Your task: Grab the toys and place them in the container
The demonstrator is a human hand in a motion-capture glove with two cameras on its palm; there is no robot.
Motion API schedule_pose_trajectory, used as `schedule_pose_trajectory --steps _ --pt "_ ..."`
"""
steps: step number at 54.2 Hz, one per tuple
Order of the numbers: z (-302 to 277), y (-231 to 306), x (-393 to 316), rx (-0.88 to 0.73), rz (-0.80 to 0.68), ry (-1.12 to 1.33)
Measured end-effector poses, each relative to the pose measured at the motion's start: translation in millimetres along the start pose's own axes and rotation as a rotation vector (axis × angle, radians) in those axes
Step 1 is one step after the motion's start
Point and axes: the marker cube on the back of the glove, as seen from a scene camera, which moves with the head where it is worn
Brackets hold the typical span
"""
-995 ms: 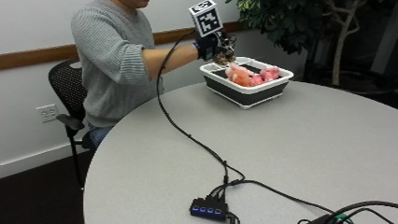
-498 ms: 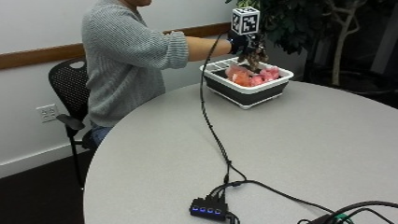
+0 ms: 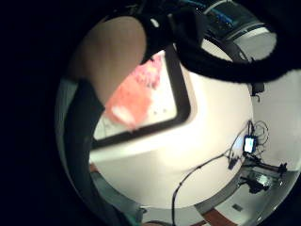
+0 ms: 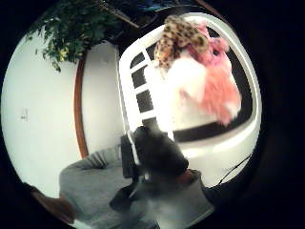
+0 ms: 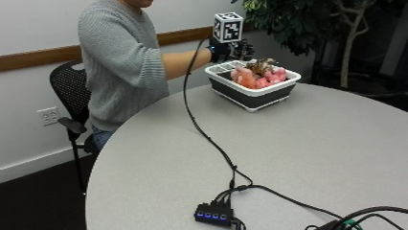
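Since half a second ago, the leopard-spotted plush toy (image 5: 262,66) that hung from the black-gloved right hand (image 5: 224,48) has come to lie on the heap of fluffy pink plush toys (image 5: 258,76), and the hand now sits higher, behind the far rim. From the outside view, the heap fills the rectangular container with white plastic rim and dark soft walls (image 5: 253,90), which stands near the far edge of the round grey bench (image 5: 306,158). Smooth bare bench spreads wide in front of and to the right of the container; a black cable (image 5: 203,134) snakes across it to a small black hub with blue lights (image 5: 213,213). The forearm reaches out level from a ribbed grey knit sleeve (image 5: 127,52); whether the grip is spread or curled cannot be told here, though nothing shows in it.

From the little finger side palm view, the container's rounded corner (image 3: 183,113) and fuzzy pink toys (image 3: 141,87) lie below the palm, white bench beyond.

From the thumb side palm view, the spotted toy (image 4: 178,38) rests on top of the shaggy pink toys (image 4: 214,90), beside the white slatted compartment (image 4: 143,90) at the container's end.
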Motion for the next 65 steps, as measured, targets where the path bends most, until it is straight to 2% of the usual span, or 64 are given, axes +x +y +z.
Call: schedule_pose_trajectory --steps 2,4,12,19,25,31,38,46,65 --pt "-2.4 21.2 5.1 0.008 -0.072 -0.061" --pt "-4.7 43.6 17.8 0.016 -0.068 -0.088" --pt "-17.0 161.5 102.3 0.074 0.116 -0.141" --pt "-18.6 239.7 146.2 0.147 0.339 -0.086" --pt "-14.4 283.8 147.3 0.178 0.367 -0.082" --pt "4.8 316.3 127.9 0.155 0.347 -0.077" --pt "34.0 355.6 97.4 0.042 0.315 -0.064" --pt "64.1 387.3 67.7 0.019 0.314 -0.087" --pt "80.8 399.2 63.6 -0.012 0.344 -0.127"
